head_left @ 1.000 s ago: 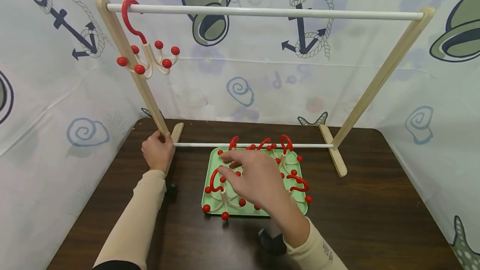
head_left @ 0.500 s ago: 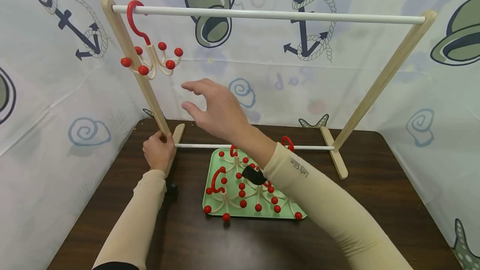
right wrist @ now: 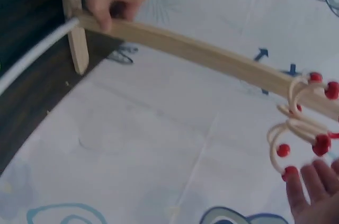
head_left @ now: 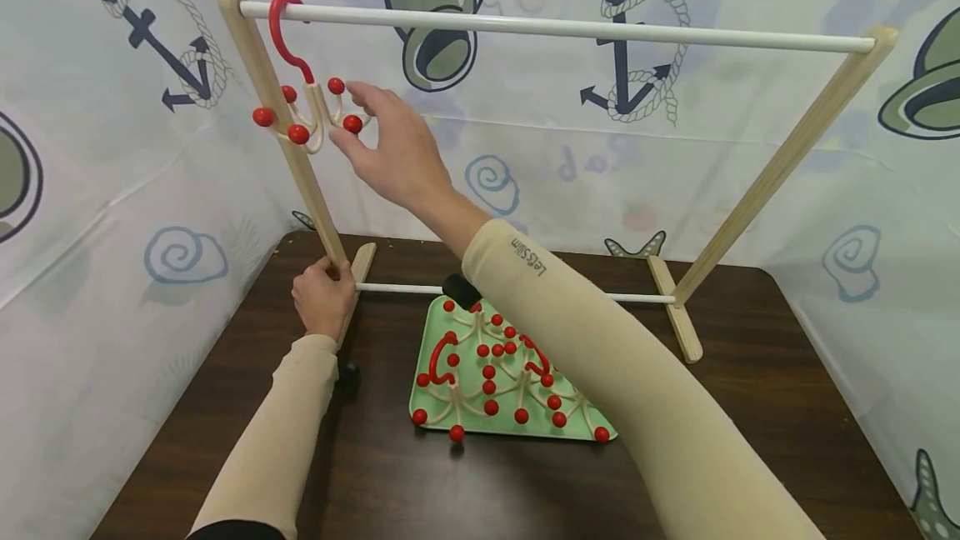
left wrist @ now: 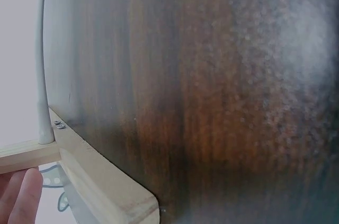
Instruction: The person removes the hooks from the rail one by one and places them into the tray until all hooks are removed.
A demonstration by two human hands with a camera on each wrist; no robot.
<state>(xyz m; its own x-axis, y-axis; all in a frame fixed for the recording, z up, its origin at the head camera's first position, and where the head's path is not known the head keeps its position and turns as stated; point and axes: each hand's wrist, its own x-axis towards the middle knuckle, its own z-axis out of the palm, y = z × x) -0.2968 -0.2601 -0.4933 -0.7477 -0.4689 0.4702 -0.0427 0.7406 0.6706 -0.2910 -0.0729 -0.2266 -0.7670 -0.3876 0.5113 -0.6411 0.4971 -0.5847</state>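
From the left end of the rack's white top rod (head_left: 570, 26) hangs a red-hooked hanger (head_left: 317, 111), its pale curved arms tipped with red balls. My right hand (head_left: 401, 148) is at the hanger's right side, thumb and fingers spread around the outer balls. In the right wrist view, the straight fingers (right wrist: 296, 195) reach a red ball (right wrist: 290, 173); whether they press it cannot be told. Low down, my left hand (head_left: 324, 300) grips the wooden left post (head_left: 303, 177) with thumb and fingers on either side, just above the foot (left wrist: 100, 173).
Below, a green tray (head_left: 487, 427) on the dark table (head_left: 375, 473) holds several more red-hooked hangers (head_left: 453, 386), partly hidden by the right sleeve. A white lower rod (head_left: 401, 288) joins the posts behind the tray. The right post (head_left: 787, 161) slants up to the top rod.
My right hand has risen from above the tray, up and left to the hanging hanger. My left hand keeps its grip on the post. The head view has shifted slightly.
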